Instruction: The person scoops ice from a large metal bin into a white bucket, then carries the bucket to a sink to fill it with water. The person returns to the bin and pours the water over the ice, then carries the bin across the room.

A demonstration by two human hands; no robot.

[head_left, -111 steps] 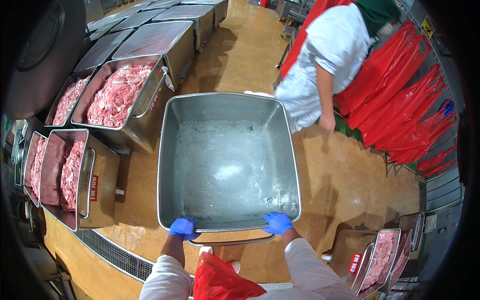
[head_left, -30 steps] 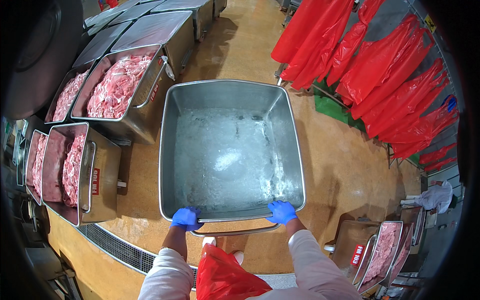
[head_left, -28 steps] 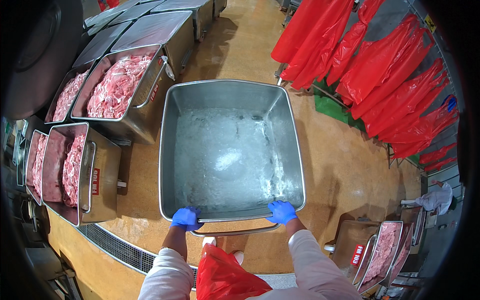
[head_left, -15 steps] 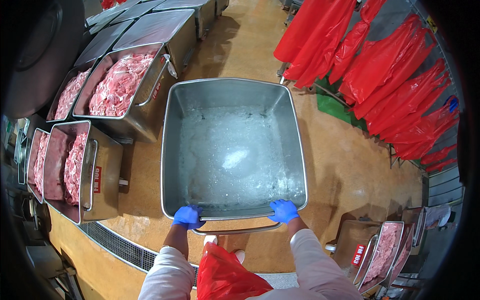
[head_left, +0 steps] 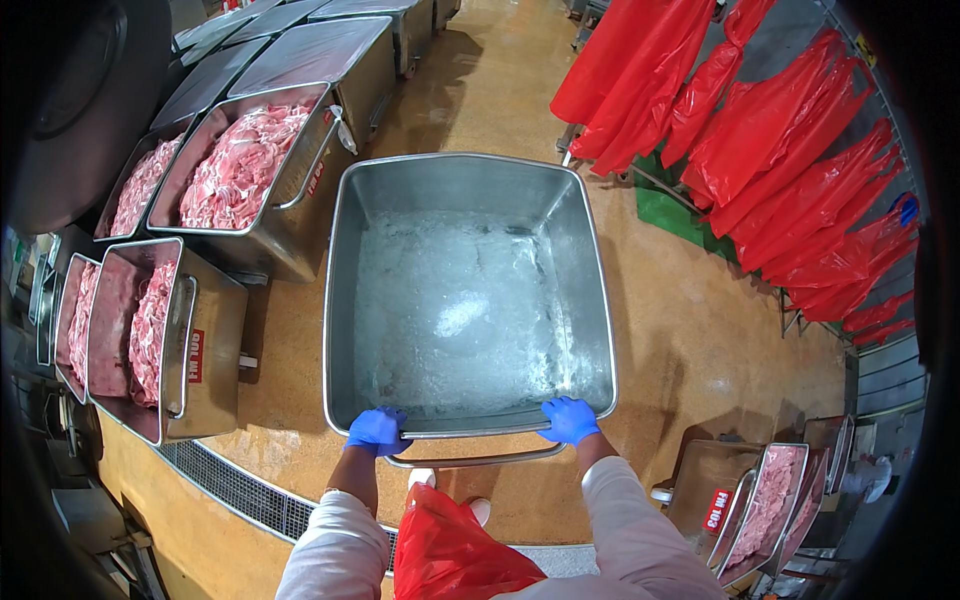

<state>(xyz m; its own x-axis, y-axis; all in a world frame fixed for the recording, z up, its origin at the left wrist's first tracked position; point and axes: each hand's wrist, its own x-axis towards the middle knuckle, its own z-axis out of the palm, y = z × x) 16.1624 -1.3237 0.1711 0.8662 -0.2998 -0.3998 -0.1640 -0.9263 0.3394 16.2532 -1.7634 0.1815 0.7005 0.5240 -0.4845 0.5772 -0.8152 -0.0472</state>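
Note:
A large square stainless steel tub (head_left: 346, 290) stands upright in front of me, with shallow, clear-looking liquid (head_left: 450, 270) over its bottom. My left hand (head_left: 377, 430), in a blue glove, is closed over the near rim by the left corner. Near the right corner, my right hand (head_left: 569, 421), gloved in blue too, grips the same rim. Below that rim runs the tub's bar handle (head_left: 480, 460), between my hands. A red plastic apron (head_left: 455, 550) hangs down my front over white sleeves.
Left stand metal bins of pink raw meat (head_left: 246, 165), with film-covered bins (head_left: 310, 60) behind. Red plastic aprons (head_left: 740, 140) hang along the right. Another meat bin (head_left: 765, 500) sits at lower right. A floor drain grate (head_left: 240, 490) curves across the lower left.
The liquid's ripples and bright reflections have shifted inside the tub. My hands keep their hold on the rim, and the tub has barely moved in the picture.

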